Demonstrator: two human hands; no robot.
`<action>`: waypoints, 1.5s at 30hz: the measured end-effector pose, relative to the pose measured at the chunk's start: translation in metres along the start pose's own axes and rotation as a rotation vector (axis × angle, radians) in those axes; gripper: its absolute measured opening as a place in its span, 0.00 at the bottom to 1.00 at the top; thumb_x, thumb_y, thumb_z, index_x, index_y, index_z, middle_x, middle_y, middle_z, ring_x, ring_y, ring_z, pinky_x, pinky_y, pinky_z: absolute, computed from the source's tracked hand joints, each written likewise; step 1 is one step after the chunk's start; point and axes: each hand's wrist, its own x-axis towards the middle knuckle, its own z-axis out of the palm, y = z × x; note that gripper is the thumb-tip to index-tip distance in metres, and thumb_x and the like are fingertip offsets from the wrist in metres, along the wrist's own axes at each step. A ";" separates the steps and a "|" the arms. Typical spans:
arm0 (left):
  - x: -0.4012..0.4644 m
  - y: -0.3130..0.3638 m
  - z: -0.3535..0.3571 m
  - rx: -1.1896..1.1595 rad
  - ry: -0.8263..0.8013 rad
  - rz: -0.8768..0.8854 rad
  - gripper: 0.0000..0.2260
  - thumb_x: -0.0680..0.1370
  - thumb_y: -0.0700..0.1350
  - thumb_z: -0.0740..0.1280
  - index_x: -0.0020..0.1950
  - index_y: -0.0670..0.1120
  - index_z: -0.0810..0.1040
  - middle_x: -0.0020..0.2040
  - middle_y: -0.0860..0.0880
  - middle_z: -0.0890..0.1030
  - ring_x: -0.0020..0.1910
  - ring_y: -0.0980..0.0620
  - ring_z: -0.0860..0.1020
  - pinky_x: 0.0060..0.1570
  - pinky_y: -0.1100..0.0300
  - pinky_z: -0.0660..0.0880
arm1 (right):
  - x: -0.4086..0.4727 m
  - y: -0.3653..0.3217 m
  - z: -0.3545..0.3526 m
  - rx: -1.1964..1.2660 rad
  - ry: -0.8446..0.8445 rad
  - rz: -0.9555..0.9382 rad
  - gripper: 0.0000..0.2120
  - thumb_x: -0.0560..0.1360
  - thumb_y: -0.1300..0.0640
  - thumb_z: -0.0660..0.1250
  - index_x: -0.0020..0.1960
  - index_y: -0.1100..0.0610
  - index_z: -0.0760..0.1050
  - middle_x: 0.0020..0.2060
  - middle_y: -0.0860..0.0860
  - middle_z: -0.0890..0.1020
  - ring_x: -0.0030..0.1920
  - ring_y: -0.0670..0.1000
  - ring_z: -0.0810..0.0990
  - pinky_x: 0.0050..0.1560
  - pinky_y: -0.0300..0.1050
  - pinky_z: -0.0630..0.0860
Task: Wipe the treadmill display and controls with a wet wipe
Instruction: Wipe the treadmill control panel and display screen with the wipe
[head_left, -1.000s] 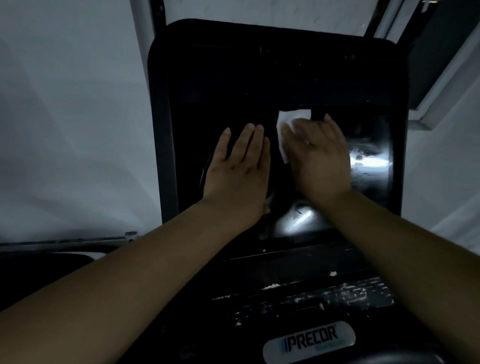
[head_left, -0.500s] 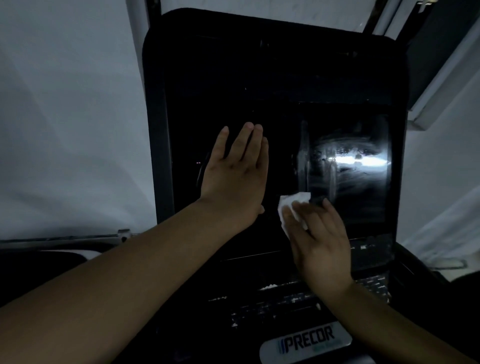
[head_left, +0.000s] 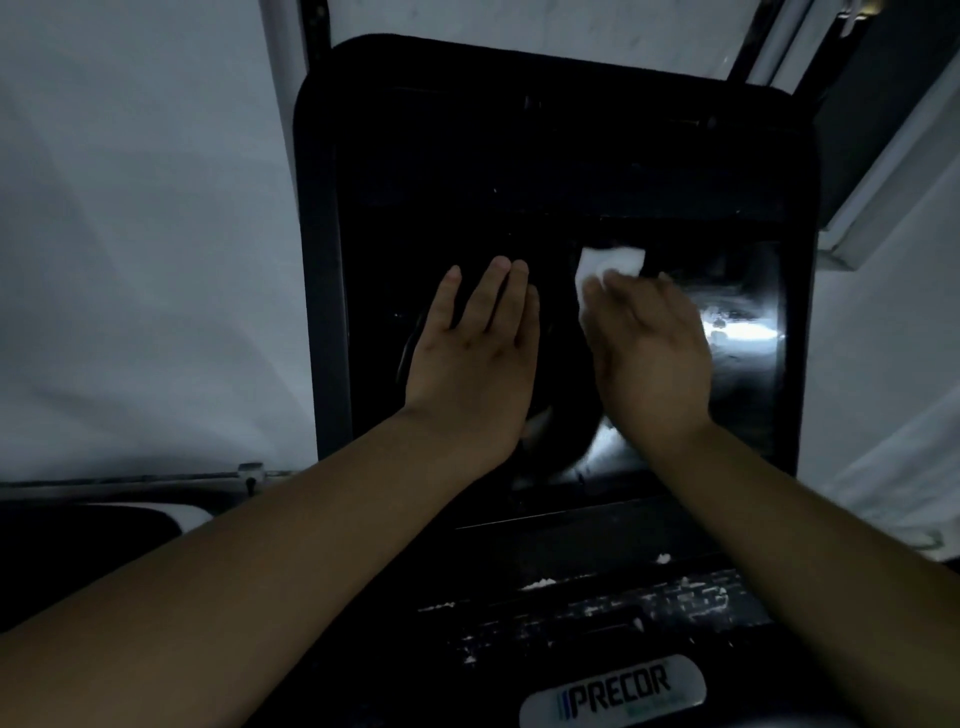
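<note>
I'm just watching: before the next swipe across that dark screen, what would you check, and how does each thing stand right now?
1. Wet wipe under the right hand: ok, pressed flat against the display.
2. Left hand bracing the console: ok, flat on the panel, fingers straight.
3. Wipe still damp: cannot tell.
4. Screen to the right of the hand done: cannot tell; only glare and smears show.
5. Control strip below clean: not ok, white specks lie on it.

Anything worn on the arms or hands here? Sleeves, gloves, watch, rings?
Nothing visible. The left hand and right hand are bare, with no gloves, and no rings or watch can be made out in the dim light. Both forearms are bare as far as the frame shows; no sleeve edge is in view.
</note>
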 end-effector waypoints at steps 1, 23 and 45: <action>0.000 0.000 0.000 0.005 -0.003 0.001 0.53 0.76 0.64 0.68 0.81 0.39 0.35 0.81 0.39 0.33 0.80 0.41 0.32 0.77 0.38 0.36 | -0.016 -0.005 -0.005 0.018 -0.015 0.008 0.13 0.82 0.60 0.64 0.64 0.62 0.80 0.59 0.61 0.83 0.54 0.64 0.82 0.67 0.58 0.73; 0.017 0.027 0.002 -0.005 0.020 0.041 0.53 0.75 0.67 0.67 0.82 0.40 0.38 0.82 0.40 0.36 0.81 0.43 0.33 0.77 0.39 0.36 | 0.011 0.022 0.003 -0.025 0.017 0.051 0.15 0.80 0.59 0.66 0.65 0.59 0.80 0.62 0.58 0.83 0.62 0.59 0.81 0.74 0.59 0.68; 0.034 0.059 -0.005 -0.031 0.056 0.106 0.52 0.76 0.65 0.67 0.81 0.38 0.38 0.82 0.38 0.37 0.81 0.41 0.35 0.78 0.38 0.38 | -0.077 0.021 -0.022 0.023 -0.057 0.105 0.14 0.83 0.59 0.64 0.65 0.62 0.80 0.62 0.60 0.82 0.63 0.60 0.81 0.73 0.63 0.67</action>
